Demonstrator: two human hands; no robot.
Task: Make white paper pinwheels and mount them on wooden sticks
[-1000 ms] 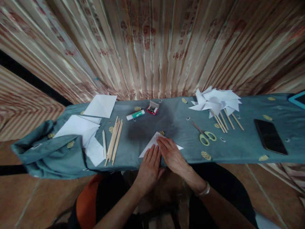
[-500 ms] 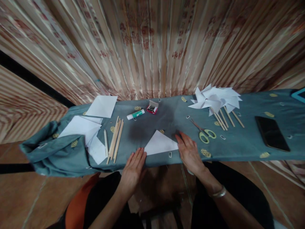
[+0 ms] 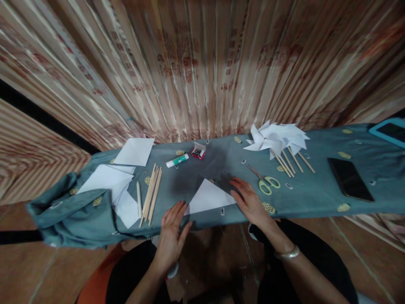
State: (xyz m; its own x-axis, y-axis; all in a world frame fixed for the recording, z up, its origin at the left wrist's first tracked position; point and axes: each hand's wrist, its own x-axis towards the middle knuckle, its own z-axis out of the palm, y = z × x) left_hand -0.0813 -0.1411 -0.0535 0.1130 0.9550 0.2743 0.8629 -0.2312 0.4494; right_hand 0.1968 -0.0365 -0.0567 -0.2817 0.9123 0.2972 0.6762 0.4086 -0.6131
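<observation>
A white paper folded into a triangle point(image 3: 208, 197) lies flat on the blue-grey cloth point(image 3: 310, 194) near its front edge. My left hand point(image 3: 171, 228) rests flat at the triangle's left corner, fingers stretched out. At the triangle's right corner lies my right hand point(image 3: 249, 200), also flat with its fingers spread on the cloth. Neither hand holds anything.
Left of the hands lie wooden sticks point(image 3: 152, 190) and white paper sheets point(image 3: 107, 179). A glue stick point(image 3: 177, 160) and a small red box of pins point(image 3: 198, 151) sit behind. Green-handled scissors point(image 3: 265, 181), paper pinwheels point(image 3: 276, 137) and a black phone point(image 3: 349, 179) are to the right.
My hands lay together on the paper; they have slid apart to its two corners, leaving the folded triangle uncovered. The view has tilted slightly.
</observation>
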